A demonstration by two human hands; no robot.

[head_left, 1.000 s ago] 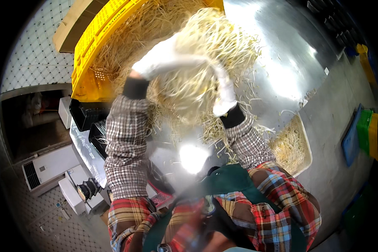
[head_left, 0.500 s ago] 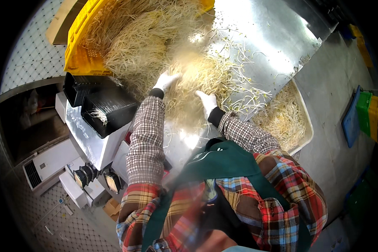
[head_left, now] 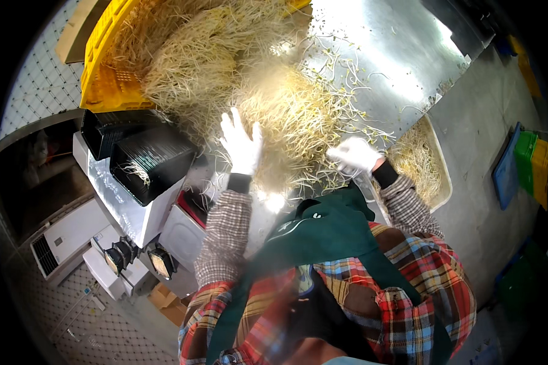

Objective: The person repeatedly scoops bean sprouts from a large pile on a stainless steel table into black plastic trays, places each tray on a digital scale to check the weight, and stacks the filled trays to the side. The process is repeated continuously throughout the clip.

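Observation:
A loose heap of pale bean sprouts (head_left: 292, 115) lies on the metal table (head_left: 371, 36) in front of me. My left hand (head_left: 242, 148), in a white glove, is open at the heap's near left edge, fingers spread and palm down. Over at the heap's right edge, my right hand (head_left: 354, 156), also gloved in white, has its fingers curled together. Whatever they hold, if anything, is hidden. Behind the heap, a yellow crate (head_left: 94, 67) bears a larger mass of sprouts (head_left: 195, 79) that spills toward the table.
Stacked black trays (head_left: 155, 164) stand on a white box at left, with a few sprouts in the front one. At right, below the table edge, a white bin (head_left: 447, 182) holds more sprouts. Scattered sprouts and green bits lie on the metal. Coloured bins (head_left: 526, 164) stand far right.
Both hands have come out of the heap and moved apart. The left has drawn back toward me with fingers spreading; the right has moved right, toward the white bin.

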